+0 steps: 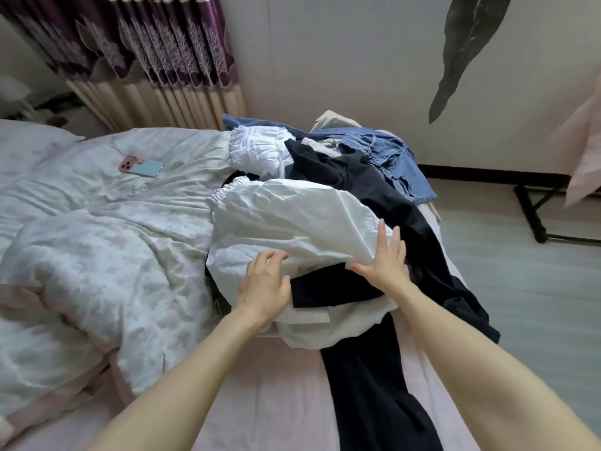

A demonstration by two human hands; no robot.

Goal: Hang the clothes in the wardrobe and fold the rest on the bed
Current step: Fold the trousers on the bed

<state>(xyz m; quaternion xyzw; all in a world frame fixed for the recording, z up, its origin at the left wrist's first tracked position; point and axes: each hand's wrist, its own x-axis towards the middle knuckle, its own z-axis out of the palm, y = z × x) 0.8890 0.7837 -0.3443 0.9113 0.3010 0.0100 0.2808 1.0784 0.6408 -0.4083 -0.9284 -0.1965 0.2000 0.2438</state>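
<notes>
Black garment (374,385) partly covered by white garment (292,216), cut off at bottom edge. Pile's lower layers concealed. Forearms cropped.

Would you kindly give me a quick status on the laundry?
Both hands, left and right, open on white garment. Clothes pile unfolded on bed. Phone lying clear of pile.

A phone (141,166) in a pink case lies face down on the flowered quilt (97,242), well apart from the pillow (29,141) at the far left. Purple and cream curtains (146,60) hang behind. A dark leaf picture (468,43) marks the wall, and a black metal stand (536,219) rests on the grey floor (536,304).
</notes>
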